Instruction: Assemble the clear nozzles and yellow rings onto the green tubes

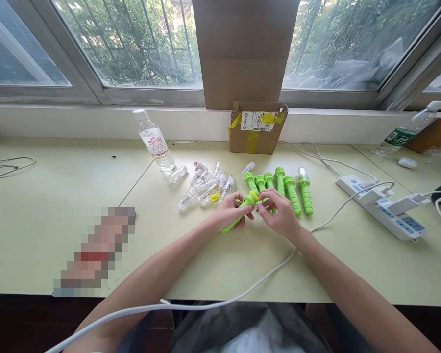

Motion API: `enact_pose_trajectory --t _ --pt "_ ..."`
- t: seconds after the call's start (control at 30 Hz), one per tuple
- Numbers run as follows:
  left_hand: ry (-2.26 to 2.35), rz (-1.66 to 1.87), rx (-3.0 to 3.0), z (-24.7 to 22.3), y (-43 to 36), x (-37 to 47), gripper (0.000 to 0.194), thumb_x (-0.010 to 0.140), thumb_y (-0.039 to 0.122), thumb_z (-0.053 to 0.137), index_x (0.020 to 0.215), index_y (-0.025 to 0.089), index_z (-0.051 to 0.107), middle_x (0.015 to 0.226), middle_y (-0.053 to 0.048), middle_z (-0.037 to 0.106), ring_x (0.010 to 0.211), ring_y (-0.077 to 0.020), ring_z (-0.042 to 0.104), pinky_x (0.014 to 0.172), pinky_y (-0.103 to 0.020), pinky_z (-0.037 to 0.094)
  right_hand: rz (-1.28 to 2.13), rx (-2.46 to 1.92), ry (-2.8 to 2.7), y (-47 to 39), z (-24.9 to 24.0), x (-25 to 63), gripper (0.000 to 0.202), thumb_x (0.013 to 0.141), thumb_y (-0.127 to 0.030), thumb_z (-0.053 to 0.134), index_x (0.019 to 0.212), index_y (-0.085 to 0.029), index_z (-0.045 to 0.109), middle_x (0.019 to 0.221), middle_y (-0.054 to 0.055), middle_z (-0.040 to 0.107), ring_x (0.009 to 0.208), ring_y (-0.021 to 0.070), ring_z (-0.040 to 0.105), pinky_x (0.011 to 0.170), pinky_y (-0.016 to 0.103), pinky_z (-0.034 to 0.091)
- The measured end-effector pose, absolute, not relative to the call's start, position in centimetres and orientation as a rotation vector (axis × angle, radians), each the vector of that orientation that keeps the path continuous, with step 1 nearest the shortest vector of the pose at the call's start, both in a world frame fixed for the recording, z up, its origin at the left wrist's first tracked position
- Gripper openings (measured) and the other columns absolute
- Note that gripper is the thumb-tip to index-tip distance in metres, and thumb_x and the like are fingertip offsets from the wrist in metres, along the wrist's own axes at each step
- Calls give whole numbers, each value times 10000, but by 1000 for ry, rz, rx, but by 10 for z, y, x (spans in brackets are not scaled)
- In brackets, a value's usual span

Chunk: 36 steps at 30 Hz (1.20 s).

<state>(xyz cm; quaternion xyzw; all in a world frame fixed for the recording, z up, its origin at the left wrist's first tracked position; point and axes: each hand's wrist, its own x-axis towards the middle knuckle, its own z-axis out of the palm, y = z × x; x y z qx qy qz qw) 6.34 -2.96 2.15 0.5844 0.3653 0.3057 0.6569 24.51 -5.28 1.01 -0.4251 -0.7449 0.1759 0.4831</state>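
Observation:
My left hand [233,212] is closed around a green ribbed plastic handle [229,228], which tilts with its wider end up and to the right. A yellow loop [255,195] sits around that wider end. The fingertips of my right hand [279,213] are pinched at the yellow loop. Just beyond my hands stand or lean several more green handles [280,181]; the rightmost green handle [306,196] has a clear cap [302,172] on top. Left of them lies a pile of clear plastic tubes [198,189], with another yellow loop [215,196] among them.
A water bottle [156,142] stands behind the tubes, and an open cardboard box [255,130] is by the wall. At right lie a white power strip [382,206] and another bottle [404,132]. A white cable [257,282] crosses the table's front. A pixelated area [99,250] covers something at left.

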Motion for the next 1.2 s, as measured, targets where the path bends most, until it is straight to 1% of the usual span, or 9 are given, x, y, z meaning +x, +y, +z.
enact_pose_trajectory --t 0.13,0.23,0.4,0.53,0.73,0.93,1.2 --pt "787 653 1295 17 -25 59 416 727 474 712 854 173 454 752 -65 704 468 -142 631 354 -198 435 457 -1020 -1837 -54 12 246 123 826 -202 595 934 -210 537 952 40 575 602 114 634 512 243 565" --pt "770 640 1283 15 -23 58 432 716 482 721 867 159 478 772 -83 708 510 -153 655 386 -203 461 471 -1020 -1838 -55 12 245 155 818 -213 615 948 -211 530 934 36 568 590 115 629 504 247 566" --pt "743 675 1240 14 -22 58 428 702 451 745 856 149 484 728 -67 695 499 -148 645 413 -214 475 431 -1029 -1825 -54 12 243 158 824 -255 630 937 -212 528 953 49 570 615 126 632 518 264 581" --pt "714 681 1218 15 -20 57 408 706 438 743 846 153 486 711 -50 686 482 -143 633 406 -219 465 439 -1011 -1827 -54 13 243 143 838 -248 617 944 -209 529 999 53 565 621 116 642 539 257 588" --pt "676 631 1208 21 -20 54 401 703 437 739 848 144 507 709 -53 675 481 -132 621 431 -221 467 424 -989 -1838 -55 15 243 126 849 -262 603 938 -213 529 986 47 566 625 113 638 546 257 590" --pt "647 617 1195 21 -17 51 384 715 427 722 877 138 528 709 -51 665 483 -135 618 449 -231 477 400 -953 -1858 -54 13 243 129 851 -258 599 956 -212 539 1014 50 564 630 104 628 566 261 597" --pt "608 560 1217 27 -18 50 400 765 483 666 932 126 597 768 -81 670 540 -141 633 503 -247 501 368 -941 -1872 -56 13 245 169 860 -232 594 1014 -224 524 1019 56 550 605 112 631 564 275 594"
